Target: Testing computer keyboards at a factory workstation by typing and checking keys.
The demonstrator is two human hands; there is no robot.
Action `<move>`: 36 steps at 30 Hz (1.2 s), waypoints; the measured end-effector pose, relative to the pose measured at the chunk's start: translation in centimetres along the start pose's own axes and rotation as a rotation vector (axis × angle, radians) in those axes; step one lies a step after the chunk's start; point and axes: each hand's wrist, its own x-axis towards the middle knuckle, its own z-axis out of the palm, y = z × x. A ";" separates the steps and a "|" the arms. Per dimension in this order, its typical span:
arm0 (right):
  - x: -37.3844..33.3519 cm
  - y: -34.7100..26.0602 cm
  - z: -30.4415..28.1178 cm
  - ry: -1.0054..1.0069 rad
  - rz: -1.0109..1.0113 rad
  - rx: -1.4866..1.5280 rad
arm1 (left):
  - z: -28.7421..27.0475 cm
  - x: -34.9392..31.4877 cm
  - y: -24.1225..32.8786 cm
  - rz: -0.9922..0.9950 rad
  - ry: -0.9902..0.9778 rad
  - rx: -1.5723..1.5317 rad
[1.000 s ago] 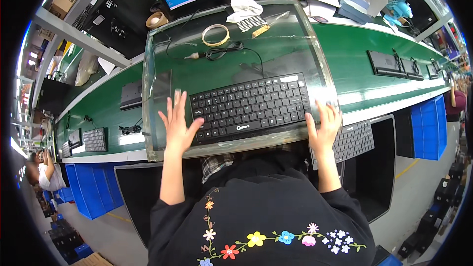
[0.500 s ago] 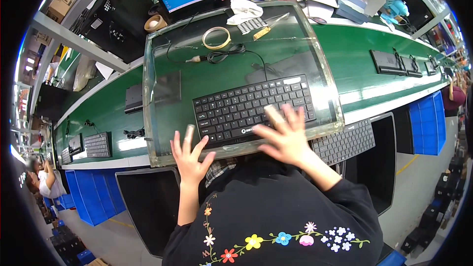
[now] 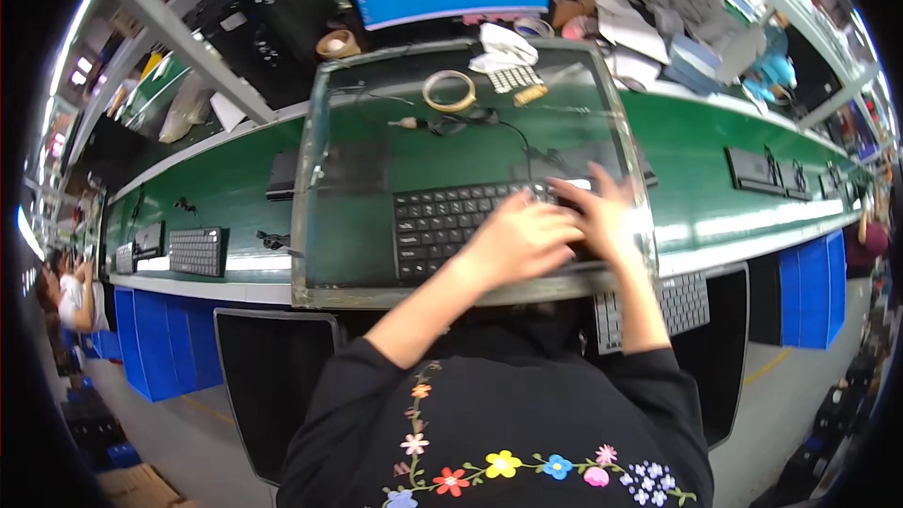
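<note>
Pressing keys, your left hand (image 3: 520, 237) and right hand (image 3: 602, 216) lie open on the black keyboard (image 3: 451, 226); its left half remains untouched.

Black long-sleeved top (image 3: 527, 395), plain soft fabric, sleeves pushed up toward the elbows so both forearms are bare. Embroidered flower garland (image 3: 527, 472) across the lower part (red, yellow, blue, pink and white blooms on thin green stems), one stem climbing up the middle. Left hand (image 3: 519, 237) and right hand (image 3: 604, 218) bare, no gloves, rings or watch visible.
</note>
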 end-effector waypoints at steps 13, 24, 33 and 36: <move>4.0 -17.2 4.8 -0.174 -0.521 0.296 | -9.5 -15.8 -1.7 -0.639 -0.030 0.556; -1.8 1.8 -2.2 0.199 0.249 -0.204 | 1.3 -5.2 0.6 -0.183 -0.114 0.177; 0.6 -14.7 4.1 0.044 -0.395 0.265 | -7.1 -15.6 -1.0 -0.504 0.117 0.529; -1.2 -6.0 3.1 0.119 -0.179 0.100 | -2.2 -8.3 -0.9 -0.205 -0.004 0.386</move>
